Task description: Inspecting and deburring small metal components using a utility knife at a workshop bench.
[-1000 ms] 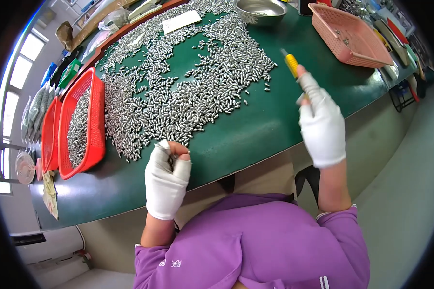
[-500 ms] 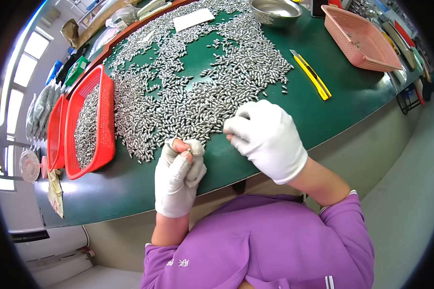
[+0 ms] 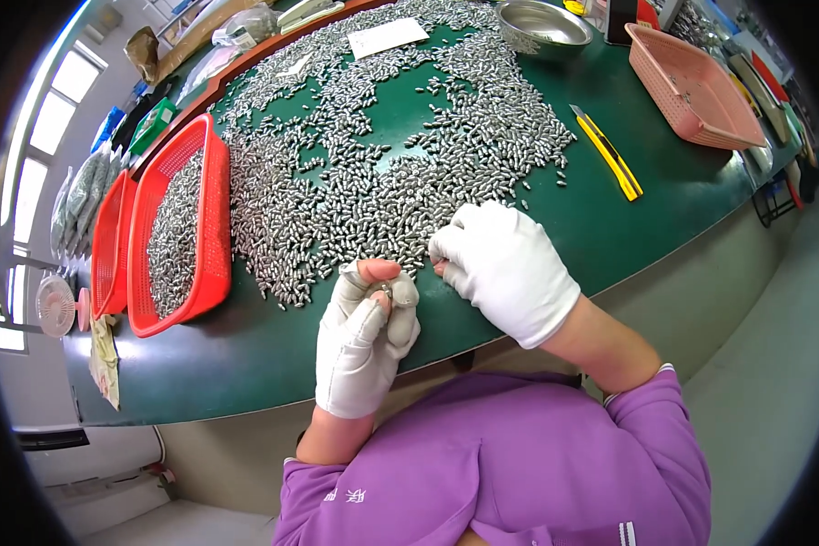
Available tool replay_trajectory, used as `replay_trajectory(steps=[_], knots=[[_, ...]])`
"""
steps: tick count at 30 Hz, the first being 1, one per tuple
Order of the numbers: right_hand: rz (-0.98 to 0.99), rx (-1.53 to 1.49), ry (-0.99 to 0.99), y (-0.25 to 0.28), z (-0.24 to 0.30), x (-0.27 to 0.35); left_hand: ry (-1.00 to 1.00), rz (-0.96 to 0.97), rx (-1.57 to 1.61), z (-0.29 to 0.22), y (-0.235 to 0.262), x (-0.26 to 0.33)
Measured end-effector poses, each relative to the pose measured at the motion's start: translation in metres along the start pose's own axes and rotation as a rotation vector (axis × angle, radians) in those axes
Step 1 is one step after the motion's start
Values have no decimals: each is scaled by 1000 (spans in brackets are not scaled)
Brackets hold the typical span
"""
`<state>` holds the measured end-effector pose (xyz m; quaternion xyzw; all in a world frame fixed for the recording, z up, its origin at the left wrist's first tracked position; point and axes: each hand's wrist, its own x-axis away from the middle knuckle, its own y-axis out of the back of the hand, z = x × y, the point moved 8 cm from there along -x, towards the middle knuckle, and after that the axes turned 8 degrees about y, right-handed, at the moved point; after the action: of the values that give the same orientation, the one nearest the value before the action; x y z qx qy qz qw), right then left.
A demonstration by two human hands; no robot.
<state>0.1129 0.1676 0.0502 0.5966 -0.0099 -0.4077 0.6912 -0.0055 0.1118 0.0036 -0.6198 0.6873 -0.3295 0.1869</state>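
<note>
- The left hand (image 3: 367, 341), in a white glove with bare thumb and forefinger tips, is in front of the near edge of the pile of metal pieces (image 3: 428, 187); its fingers are clamped on one small metal piece (image 3: 387, 289), mostly hidden between the tips.
- The right hand (image 3: 508, 273), also gloved in white, is at the pile's near edge, just beside the left hand and apart from it. Its fingers are bent inward with the tips drawn close; I cannot tell whether they hold anything.
- The pile is a wide, uneven spread of short silver pieces across the green desk (image 3: 273, 364), with bare green patches within it and a few loose pieces along its right side.
- A white sheet of paper (image 3: 388, 38) lies on the far part of the pile.
- On the left, touching the pile's edge, stands a red basket (image 3: 214, 259) partly filled with similar pieces; a second red basket (image 3: 109, 259) is just beside it, farther left.
- To the right of the pile, a yellow knife (image 3: 607, 153) lies flat on the desk.
- Beyond the knife stand a metal bowl (image 3: 544, 45) and, at the right, a pink basket (image 3: 723, 134) with a few small bits inside.
- Near the left edge are a pale cloth (image 3: 105, 359) and a small fan (image 3: 56, 306).
- The person wears a purple shirt (image 3: 555, 464).
</note>
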Motion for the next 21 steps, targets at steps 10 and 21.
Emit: replay_trajectory(steps=[10, 21], knots=[[-157, -410, 194, 26, 25, -12, 39, -106, -328, 3, -6, 6], [-150, 38, -85, 16, -17, 5, 42, -98, -149, 0, -10, 4]])
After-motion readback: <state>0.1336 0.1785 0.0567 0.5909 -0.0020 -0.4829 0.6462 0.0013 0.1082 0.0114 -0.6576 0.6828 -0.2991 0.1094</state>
